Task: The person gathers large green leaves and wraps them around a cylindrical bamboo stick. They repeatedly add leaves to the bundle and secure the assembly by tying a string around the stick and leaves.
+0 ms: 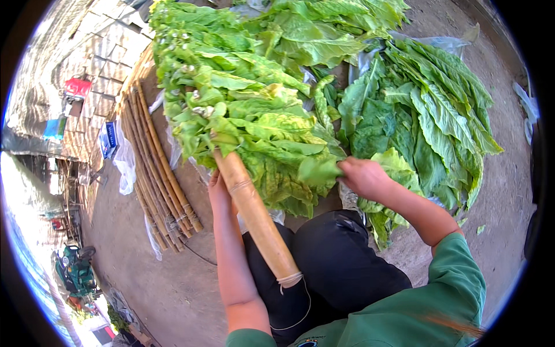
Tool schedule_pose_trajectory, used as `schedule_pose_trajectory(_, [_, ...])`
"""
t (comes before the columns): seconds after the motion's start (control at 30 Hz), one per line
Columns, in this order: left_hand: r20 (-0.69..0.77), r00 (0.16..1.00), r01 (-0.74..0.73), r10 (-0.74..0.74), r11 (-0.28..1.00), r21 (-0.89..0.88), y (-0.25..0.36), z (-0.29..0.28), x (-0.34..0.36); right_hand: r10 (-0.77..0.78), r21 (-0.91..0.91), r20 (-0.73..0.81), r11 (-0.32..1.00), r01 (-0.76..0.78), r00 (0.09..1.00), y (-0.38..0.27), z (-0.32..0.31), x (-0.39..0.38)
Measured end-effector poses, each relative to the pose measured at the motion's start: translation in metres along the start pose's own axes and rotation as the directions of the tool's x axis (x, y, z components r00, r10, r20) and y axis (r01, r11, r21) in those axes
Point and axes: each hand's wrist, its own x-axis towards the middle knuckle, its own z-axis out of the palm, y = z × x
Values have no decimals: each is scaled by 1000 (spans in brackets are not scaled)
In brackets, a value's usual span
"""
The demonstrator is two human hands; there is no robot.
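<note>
A thick bamboo pole (254, 214) lies slanting over my lap, its upper part under a dense row of green leaves (237, 98) strung along it. A thin string hangs from its lower end. My left hand (218, 188) is just left of the pole, below the leaves, fingers curled and partly hidden; what they hold I cannot make out. My right hand (358, 173) grips a green leaf (318, 169) at the right edge of that row, beside a loose pile of large leaves (433, 115).
A bundle of bamboo poles (156, 162) lies on the concrete floor (491, 214) at left, near plastic bags (124, 168) and a blue packet (108, 139). A green wheeled vehicle (75, 272) stands farther left. A ledge (491, 23) runs along the upper right.
</note>
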Motion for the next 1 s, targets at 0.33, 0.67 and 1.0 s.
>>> schedule_pose_trajectory(0.33, [93, 973, -228, 210, 826, 515, 46, -30, -86, -310, 221, 172, 937, 270, 935, -118, 18, 126])
schedule_pose_trajectory(0.67, [239, 913, 302, -330, 942, 145, -36, -77, 8, -490, 757, 144, 614, 223, 860, -114, 34, 145])
schedule_pose_trajectory(1.0, [248, 888, -440, 388, 557, 704, 98, 30, -37, -335, -151, -297, 941, 303, 894, -125, 33, 100])
